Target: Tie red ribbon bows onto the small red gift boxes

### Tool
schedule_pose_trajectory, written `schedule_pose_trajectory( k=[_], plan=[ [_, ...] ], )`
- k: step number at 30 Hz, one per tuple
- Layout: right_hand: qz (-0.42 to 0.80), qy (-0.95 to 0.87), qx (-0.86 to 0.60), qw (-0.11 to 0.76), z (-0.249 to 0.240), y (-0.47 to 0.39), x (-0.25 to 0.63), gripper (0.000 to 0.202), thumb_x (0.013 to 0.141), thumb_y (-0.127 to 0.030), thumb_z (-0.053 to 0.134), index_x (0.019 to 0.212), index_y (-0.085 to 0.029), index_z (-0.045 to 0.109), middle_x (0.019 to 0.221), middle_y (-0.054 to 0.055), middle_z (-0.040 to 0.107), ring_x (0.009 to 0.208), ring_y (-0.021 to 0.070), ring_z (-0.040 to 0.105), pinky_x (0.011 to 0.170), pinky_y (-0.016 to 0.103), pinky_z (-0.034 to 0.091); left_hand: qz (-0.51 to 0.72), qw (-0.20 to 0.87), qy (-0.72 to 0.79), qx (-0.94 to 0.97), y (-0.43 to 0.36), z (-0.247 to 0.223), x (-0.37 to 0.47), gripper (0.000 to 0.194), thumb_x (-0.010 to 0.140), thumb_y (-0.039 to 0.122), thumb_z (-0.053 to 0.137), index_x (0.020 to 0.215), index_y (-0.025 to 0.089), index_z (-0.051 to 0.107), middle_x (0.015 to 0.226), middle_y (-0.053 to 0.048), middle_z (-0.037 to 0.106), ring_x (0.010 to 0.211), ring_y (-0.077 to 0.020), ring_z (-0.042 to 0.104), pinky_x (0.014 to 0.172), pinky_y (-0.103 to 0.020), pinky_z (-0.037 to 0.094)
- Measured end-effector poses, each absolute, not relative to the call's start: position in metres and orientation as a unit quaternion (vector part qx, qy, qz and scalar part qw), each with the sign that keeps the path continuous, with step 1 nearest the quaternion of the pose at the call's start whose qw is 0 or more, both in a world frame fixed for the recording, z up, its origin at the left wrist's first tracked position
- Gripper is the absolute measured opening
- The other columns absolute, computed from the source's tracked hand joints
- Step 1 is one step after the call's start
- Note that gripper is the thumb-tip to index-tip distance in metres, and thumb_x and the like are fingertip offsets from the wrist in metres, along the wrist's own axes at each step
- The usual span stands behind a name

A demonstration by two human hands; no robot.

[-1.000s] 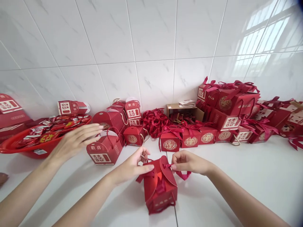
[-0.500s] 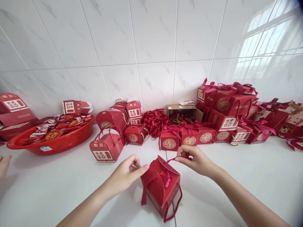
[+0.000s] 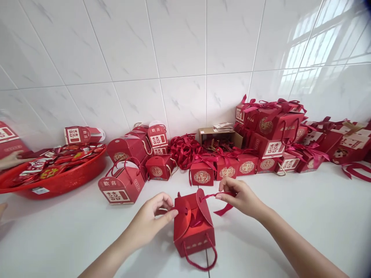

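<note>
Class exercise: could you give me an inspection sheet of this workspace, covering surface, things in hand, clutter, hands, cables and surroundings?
Surface: white table.
Things in hand: upright red gift box; ribbon through its right flap.
Clutter: red basin of packets, finished-looking bow-topped boxes, ribbon heap, open carton.
Hands: right hand pinches the ribbon; left hand at the box's left edge, grip unclear.
Cables: nothing seen.
Surroundings: tiled wall reflecting a barred window; another person's hand by the basin.
</note>
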State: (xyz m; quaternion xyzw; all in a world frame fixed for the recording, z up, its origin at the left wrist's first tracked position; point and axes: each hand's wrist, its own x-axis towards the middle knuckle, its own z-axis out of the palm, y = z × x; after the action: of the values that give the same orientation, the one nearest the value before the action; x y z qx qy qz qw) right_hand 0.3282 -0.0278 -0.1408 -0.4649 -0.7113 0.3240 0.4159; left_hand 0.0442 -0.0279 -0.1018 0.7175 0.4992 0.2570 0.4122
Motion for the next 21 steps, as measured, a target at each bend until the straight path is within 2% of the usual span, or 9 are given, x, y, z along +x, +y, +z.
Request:
schedule_pose_trajectory(
  k=[4,7,10,12,17,21],
  plan=[
    [0.328,-0.714,-0.488,0.381,-0.143,-0.025,0.339,0.04,0.077,-0.055,0.062,0.068,-0.018,0.051,0.058,-0.004,0.039,0.054,0.0097,0.03,0.049,0.025,0.026,0.225,0.534,0.49,0.651,-0.006,-0.098,0.038,0.03,0.07,0.044,0.068,0.078,0.019,0.055,0.073,0.002,0.052,0.066,-0.0119,0.048,0.06,-0.023,0.039],
    [0.307,-0.717,-0.498,0.379,-0.143,-0.025,0.346,0.043,0.076,-0.054,0.063,0.063,-0.019,0.043,0.057,-0.004,0.037,0.054,0.0094,0.029,0.049,0.025,0.026,0.205,0.562,0.502,0.625,0.001,-0.096,0.026,0.034,0.068,0.047,0.07,0.08,0.018,0.058,0.063,0.006,0.041,0.053,-0.0078,0.031,0.046,-0.019,0.024],
    [0.289,-0.722,-0.502,0.379,-0.14,-0.028,0.349,0.047,0.076,-0.051,0.065,0.061,-0.019,0.033,0.057,-0.005,0.032,0.054,0.0087,0.025,0.048,0.024,0.023,0.242,0.541,0.522,0.614,0.002,-0.096,0.019,0.039,0.069,0.054,0.066,0.086,0.019,0.059,0.063,0.007,0.034,0.053,-0.0078,0.026,0.045,-0.02,0.017],
    [0.307,-0.718,-0.501,0.374,-0.137,-0.031,0.349,0.049,0.075,-0.05,0.066,0.061,-0.02,0.031,0.058,-0.005,0.03,0.054,0.0085,0.024,0.048,0.025,0.02,0.249,0.518,0.53,0.623,0.002,-0.097,0.017,0.04,0.07,0.056,0.065,0.083,0.019,0.059,0.065,0.006,0.034,0.054,-0.0081,0.025,0.045,-0.021,0.016],
    [0.425,-0.683,-0.497,0.325,-0.135,-0.033,0.343,0.046,0.085,-0.056,0.049,0.061,-0.019,0.038,0.058,-0.004,0.027,0.054,0.0089,0.021,0.049,0.026,0.017,0.195,0.492,0.535,0.658,0.003,-0.11,0.019,0.04,0.069,0.057,0.064,0.066,0.017,0.058,0.058,0.006,0.034,0.054,-0.0096,0.024,0.046,-0.023,0.015],
    [0.422,-0.697,-0.511,0.275,-0.146,-0.029,0.337,0.053,0.085,-0.058,0.047,0.055,-0.019,0.028,0.058,-0.005,0.02,0.054,0.0088,0.017,0.049,0.027,0.016,0.156,0.473,0.542,0.677,0.009,-0.125,0.018,0.038,0.068,0.054,0.064,0.067,0.016,0.065,0.054,0.005,0.038,0.055,-0.0107,0.029,0.05,-0.024,0.019]
  ],
)
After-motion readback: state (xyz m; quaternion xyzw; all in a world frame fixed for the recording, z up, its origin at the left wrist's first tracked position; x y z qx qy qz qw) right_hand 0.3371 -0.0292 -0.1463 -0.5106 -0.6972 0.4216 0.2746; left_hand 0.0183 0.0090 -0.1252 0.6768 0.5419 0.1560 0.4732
